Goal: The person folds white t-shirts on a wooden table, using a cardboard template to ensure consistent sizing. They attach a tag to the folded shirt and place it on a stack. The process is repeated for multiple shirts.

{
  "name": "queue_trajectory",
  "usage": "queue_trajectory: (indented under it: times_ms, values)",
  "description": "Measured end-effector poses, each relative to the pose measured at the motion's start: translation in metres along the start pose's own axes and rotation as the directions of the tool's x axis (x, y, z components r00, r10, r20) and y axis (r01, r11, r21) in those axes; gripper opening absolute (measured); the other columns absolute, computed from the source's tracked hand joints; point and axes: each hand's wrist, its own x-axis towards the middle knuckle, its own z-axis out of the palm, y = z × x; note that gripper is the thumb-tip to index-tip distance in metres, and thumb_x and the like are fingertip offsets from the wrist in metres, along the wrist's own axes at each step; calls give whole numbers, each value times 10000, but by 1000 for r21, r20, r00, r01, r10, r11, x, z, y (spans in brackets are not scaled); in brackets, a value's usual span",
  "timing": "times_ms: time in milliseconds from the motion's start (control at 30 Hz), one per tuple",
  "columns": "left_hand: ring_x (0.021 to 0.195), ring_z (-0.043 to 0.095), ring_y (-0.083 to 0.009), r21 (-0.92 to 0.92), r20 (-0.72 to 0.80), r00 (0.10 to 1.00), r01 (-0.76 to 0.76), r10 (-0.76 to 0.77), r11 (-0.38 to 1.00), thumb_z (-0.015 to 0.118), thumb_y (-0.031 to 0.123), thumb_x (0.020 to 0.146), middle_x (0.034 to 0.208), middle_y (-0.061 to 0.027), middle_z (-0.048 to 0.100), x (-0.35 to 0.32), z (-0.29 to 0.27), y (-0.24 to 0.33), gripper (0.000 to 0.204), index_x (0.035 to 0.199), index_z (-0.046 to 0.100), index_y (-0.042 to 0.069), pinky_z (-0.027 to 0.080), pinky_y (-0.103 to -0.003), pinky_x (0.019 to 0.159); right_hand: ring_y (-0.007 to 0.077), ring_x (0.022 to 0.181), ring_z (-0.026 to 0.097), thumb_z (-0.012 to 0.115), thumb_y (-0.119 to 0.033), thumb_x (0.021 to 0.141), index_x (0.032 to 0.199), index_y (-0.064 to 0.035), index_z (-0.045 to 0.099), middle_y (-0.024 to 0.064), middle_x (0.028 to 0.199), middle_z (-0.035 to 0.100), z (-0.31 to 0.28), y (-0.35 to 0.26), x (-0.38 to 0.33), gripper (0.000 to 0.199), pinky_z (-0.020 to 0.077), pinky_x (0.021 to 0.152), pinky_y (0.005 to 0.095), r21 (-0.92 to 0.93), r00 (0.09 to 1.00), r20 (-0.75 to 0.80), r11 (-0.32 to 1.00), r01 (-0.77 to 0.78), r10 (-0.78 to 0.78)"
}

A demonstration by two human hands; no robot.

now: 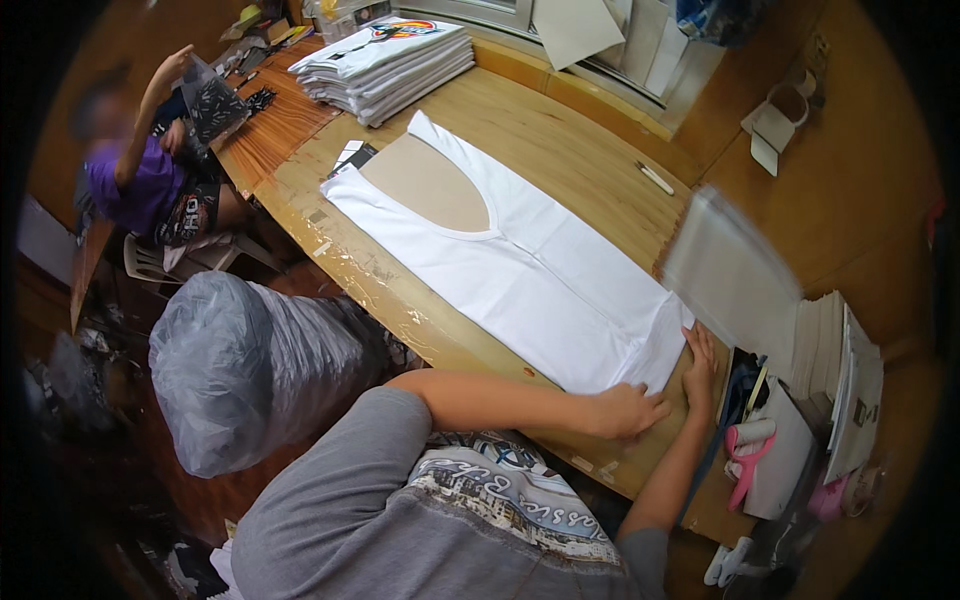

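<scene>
A white T-shirt point(530, 275) lies lengthwise on the wooden table, its sides folded in to a long narrow shape. A beige cardboard sheet point(430, 180) shows within its neck opening at the far left end. At the near right end, the hem is gathered and creased. My left hand point(630, 410) is closed on the near corner of this hem, its fingers curled. The far corner of the same end is in my right hand point(699, 358), with the fingers along the cloth's edge and the thumb side partly hidden.
A stack of folded white shirts point(385, 70) stands at the back left. On the right are a pink-handled lint roller point(748, 455), a translucent sheet stack point(735, 265) and upright boards point(820, 345). A large grey plastic-wrapped bundle point(225, 370) sits left of me. Another person point(135, 185) sits far left.
</scene>
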Motion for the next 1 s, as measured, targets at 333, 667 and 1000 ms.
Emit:
queue_trajectory:
  times_ms: [333, 667, 1000]
  values:
    - [714, 484, -263, 536, 114, 979, -204, 169, 819, 472, 250, 725, 880, -131, 473, -4, 74, -3, 316, 960, 539, 49, 399, -356, 517, 255, 1207, 296, 341, 184, 586, 1148, -194, 499, 94, 1286, 354, 11, -4, 3, 695, 190, 996, 359, -51, 996, -6, 994, -92, 91]
    - [706, 507, -340, -261, -386, 878, -398, 283, 879, 508, 95, 696, 843, -194, 435, 1, -21, 6, 206, 839, 430, -31, 430, -386, 631, 251, 1143, 373, 402, 43, 706, 1064, -143, 541, 159, 1205, 413, -22, 31, -37, 427, 275, 953, 340, 90, 990, -72, 987, 131, -125]
    - [1025, 402, -138, -914, -400, 824, -327, -400, 239, 520, -1, 770, 1098, -70, 363, -116, -106, -6, 373, 1097, 358, 76, 484, -245, 670, 163, 785, 510, 429, -237, 823, 991, -39, 496, 54, 834, 508, -95, -43, 54, 269, 409, 738, 285, 641, 749, -648, 631, 437, 140]
